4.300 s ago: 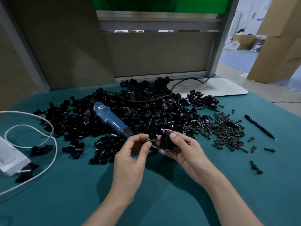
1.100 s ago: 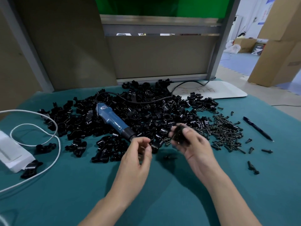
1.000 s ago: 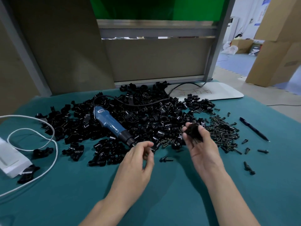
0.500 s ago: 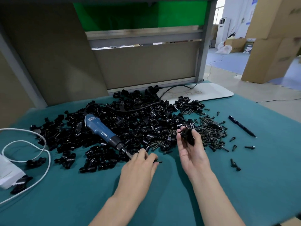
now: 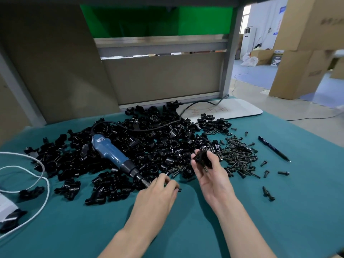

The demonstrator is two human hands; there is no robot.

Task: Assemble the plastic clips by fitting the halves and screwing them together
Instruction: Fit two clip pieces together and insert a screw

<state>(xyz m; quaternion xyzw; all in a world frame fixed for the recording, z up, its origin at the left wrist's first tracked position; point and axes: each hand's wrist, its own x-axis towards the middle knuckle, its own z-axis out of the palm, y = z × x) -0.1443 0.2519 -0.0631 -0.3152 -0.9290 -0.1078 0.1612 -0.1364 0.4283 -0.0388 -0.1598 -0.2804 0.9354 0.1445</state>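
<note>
As the left hand point(image 5: 156, 198) drops to pinch a fallen screw point(image 5: 179, 190), the right hand point(image 5: 212, 175) grips the clip point(image 5: 202, 159); fastening likely resumes.

A pen point(image 5: 273, 148) lies right, a white cable point(image 5: 48, 189) left, on teal cloth point(image 5: 279, 211).

I see black clips point(image 5: 158, 144) on teal cloth point(image 5: 279, 211), a blue screwdriver point(image 5: 109, 153), dark screws point(image 5: 240, 155), a white cable point(image 5: 43, 175) at the bench's left edge.
</note>
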